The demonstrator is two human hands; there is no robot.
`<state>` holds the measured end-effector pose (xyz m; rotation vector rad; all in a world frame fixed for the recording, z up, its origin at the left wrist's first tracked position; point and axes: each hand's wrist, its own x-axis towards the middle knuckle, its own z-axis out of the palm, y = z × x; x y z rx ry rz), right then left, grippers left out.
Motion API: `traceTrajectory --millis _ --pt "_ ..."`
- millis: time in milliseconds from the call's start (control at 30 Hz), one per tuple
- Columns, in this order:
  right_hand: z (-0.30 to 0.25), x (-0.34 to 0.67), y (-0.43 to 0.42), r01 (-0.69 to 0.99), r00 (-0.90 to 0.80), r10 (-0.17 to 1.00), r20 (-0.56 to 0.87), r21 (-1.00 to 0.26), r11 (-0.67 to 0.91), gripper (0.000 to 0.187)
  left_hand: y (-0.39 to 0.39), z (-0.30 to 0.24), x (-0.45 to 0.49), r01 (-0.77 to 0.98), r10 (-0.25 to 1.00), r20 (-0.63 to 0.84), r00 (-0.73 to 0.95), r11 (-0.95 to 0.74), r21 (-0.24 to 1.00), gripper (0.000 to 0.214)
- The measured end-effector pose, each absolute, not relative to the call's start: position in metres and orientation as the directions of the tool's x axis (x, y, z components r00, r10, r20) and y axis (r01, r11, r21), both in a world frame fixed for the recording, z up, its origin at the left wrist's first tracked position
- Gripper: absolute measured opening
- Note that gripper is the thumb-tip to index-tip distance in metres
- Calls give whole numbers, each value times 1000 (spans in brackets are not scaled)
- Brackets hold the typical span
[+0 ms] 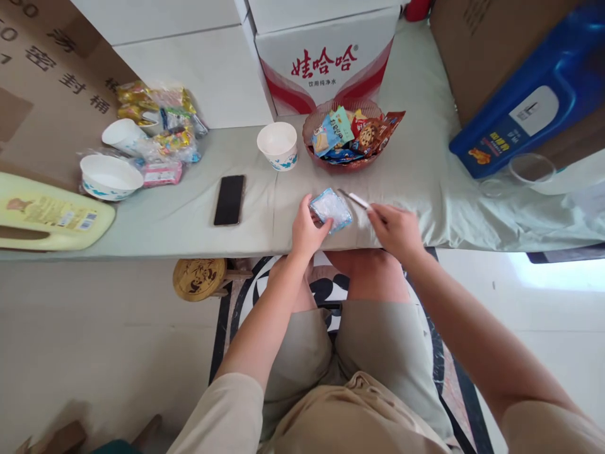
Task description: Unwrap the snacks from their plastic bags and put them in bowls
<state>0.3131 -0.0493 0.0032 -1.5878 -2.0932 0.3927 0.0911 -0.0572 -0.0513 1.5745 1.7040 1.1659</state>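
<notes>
My left hand (306,231) is closed on a small clear packet with a blue edge and white contents (331,209), held just above the table's front edge. My right hand (394,228) is closed round a thin metal tool, perhaps scissors or a knife (353,199), whose tip points left toward the packet. Behind them stands a reddish bowl (346,165) full of snack packets. A white paper cup (278,145) stands to the left of the bowl.
A black phone (229,199) lies left of my hands. Further left are a white bowl (110,177), a tipped cup (123,135), bagged snacks (165,129) and a yellow jug (50,214). A blue jug (534,107), a clear cup (532,169) and boxes (326,60) stand behind.
</notes>
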Motion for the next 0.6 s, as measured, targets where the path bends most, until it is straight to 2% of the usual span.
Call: traceTrajectory --millis 67,167,333,467,600 --pt "6 287 -60 814 -272 947 169 -485 320 42 -57 -51 94 557 967 167 -193 -32 830 81" --pt "9 268 -70 869 -281 957 69 -404 285 38 -58 -50 97 642 959 195 -204 -19 766 76" --pt "9 303 -92 908 -280 960 0 -324 265 35 -56 -49 95 712 960 237 -149 -62 700 61" --pt "5 346 -102 908 -244 967 76 -333 255 35 -55 -46 97 718 953 271 -133 -96 689 52" --pt "0 365 -82 922 -75 979 188 -360 140 41 -59 -37 100 757 938 289 -192 -46 651 25"
